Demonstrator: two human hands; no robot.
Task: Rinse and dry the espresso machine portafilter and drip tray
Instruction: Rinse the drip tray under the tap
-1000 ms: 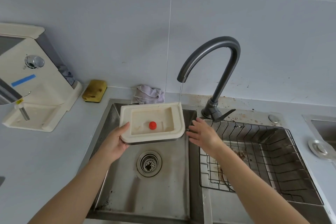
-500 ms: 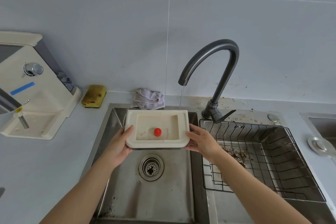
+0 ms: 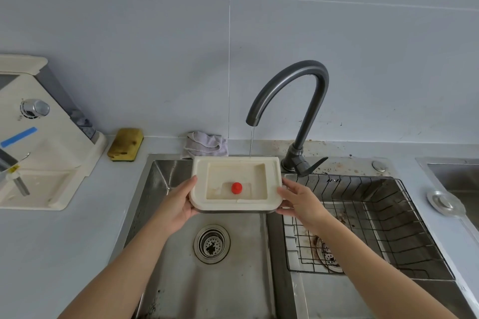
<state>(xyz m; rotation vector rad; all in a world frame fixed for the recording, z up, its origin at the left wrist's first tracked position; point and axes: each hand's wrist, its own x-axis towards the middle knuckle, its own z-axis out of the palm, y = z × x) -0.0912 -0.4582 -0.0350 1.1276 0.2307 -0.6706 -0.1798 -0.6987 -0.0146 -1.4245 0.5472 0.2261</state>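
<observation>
Drip tray [image 3: 273, 176]: gripped level by left hand [image 3: 178, 204] and right hand [image 3: 300, 202], far rim catching the faucet [image 3: 293, 80] stream to rinse.

A yellow sponge [image 3: 125, 144] and grey cloth [image 3: 206, 144] lie on the surface [image 3: 64, 254] behind the sink [image 3: 155, 189]; a wire rack [image 3: 388, 202] sits beside the faucet [image 3: 305, 70].

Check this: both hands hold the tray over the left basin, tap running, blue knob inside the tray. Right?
One thing is off: the knob in the tray is red, not blue; the head view shows it. The rest holds: left hand and right hand hold the tray over the left basin, tap running.
</observation>
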